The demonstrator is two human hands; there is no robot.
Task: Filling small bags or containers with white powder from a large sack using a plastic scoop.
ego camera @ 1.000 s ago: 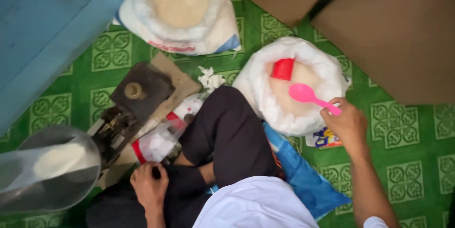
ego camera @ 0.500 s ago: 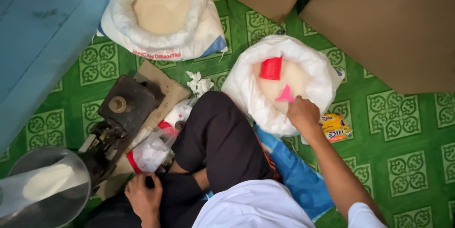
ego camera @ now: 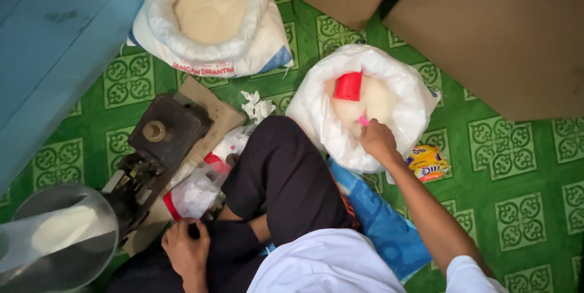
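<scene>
Green patterned floor mat, seen from above. Nearest you, your left hand (ego camera: 185, 250) rests by your knee, fingers curled; whether it grips anything you cannot tell. Farther out, your right hand (ego camera: 378, 141) closes on a pink scoop (ego camera: 363, 120) inside the white sack (ego camera: 398, 77) of loose grain. Scoop judged light, stiff; hold its handle. Red cup (ego camera: 348, 86) beyond.

The near sack (ego camera: 398, 80) is thin, glossy white plastic; its contents are fine, matt and granular. The cup (ego camera: 348, 86) and scoop (ego camera: 363, 120) are smooth plastic. The far sack (ego camera: 267, 43) is woven plastic. The scale (ego camera: 152, 147) is dull dark metal. The boxes (ego camera: 505, 31) are matt cardboard. The floor (ego camera: 523, 195) is a smooth printed sheet.
</scene>
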